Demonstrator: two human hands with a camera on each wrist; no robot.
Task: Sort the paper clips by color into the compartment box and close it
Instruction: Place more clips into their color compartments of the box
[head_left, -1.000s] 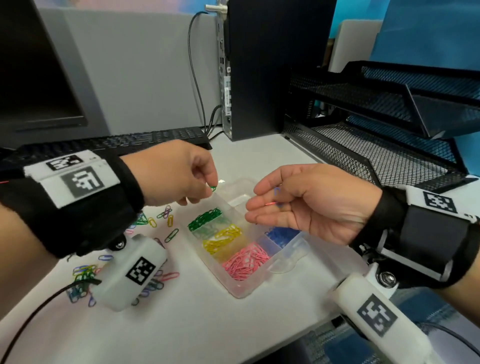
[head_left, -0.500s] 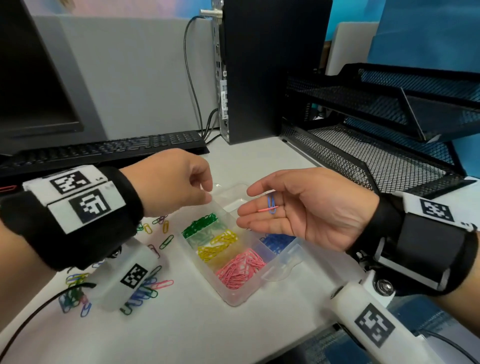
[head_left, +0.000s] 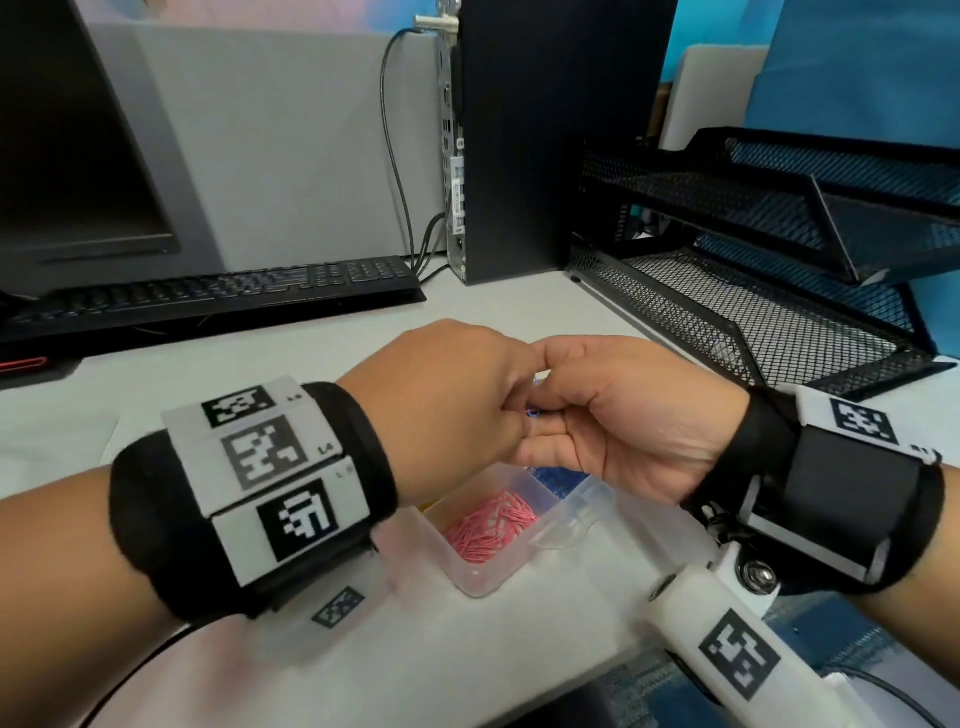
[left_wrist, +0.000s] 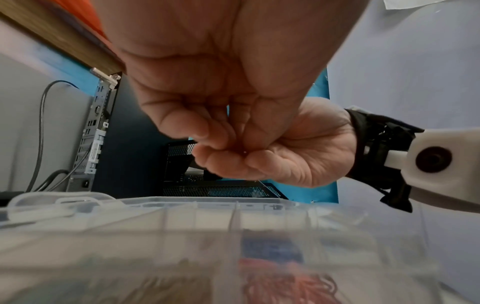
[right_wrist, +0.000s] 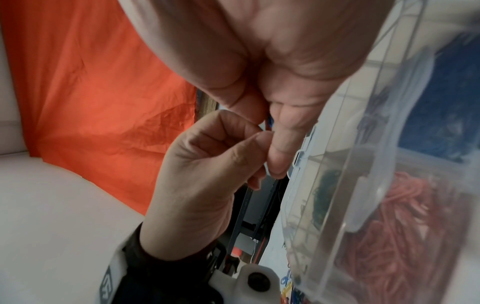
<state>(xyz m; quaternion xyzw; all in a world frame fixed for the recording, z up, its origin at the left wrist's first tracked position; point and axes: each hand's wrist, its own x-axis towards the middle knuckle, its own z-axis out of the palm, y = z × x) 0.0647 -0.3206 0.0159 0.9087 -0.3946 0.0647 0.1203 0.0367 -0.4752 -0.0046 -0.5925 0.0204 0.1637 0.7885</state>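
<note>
The clear compartment box (head_left: 483, 582) lies open on the white desk, with pink clips (head_left: 493, 525) in the near cell and blue clips (head_left: 556, 475) behind them. Its other cells are hidden under my left wrist. Both hands meet above the box. My right hand (head_left: 550, 415) is cupped palm up, fingers curled round a blue paper clip (head_left: 532, 413). My left hand (head_left: 519, 400) reaches into that palm, thumb and forefinger pinching the clip (right_wrist: 269, 123). In the left wrist view the left fingers (left_wrist: 221, 135) are bunched against the right hand (left_wrist: 272, 162).
A black keyboard (head_left: 218, 291) and a monitor (head_left: 67, 130) stand at the back left, a computer tower (head_left: 545, 130) behind the hands, black mesh trays (head_left: 753, 312) at the right. A few loose clips (right_wrist: 285, 281) lie beside the box.
My left hand has moved right from the green cell to my right palm and closed its fingertips on the clip there. The right hand's fingers have curled in. The view has tilted down.
</note>
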